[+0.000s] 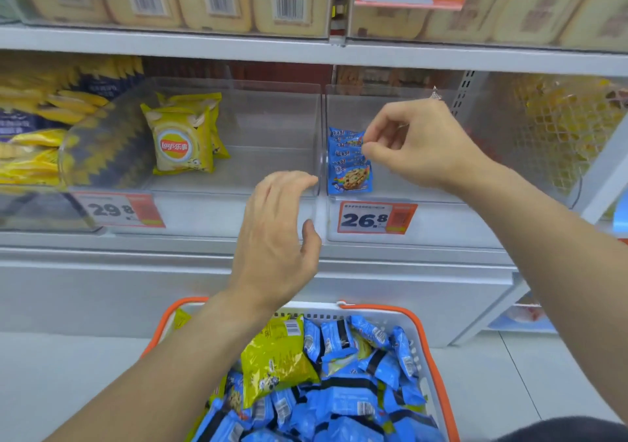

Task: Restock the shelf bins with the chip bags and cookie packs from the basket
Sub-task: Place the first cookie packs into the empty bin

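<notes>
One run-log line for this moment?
right hand: pinching cookie packs in bin | left hand: empty, open | basket: full

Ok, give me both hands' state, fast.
Left hand: open, empty, hovering in front of the shelf.
Right hand: fingertips pinched on the top of the blue cookie packs in the bin.

A single wide-angle head camera looks forward and slightly down, close to a white metal shelf [306,52] of clear plastic bins [238,115]. An orange-rimmed white plastic basket [421,336] fills the bottom edge, with both forearms reaching in from below.
</notes>
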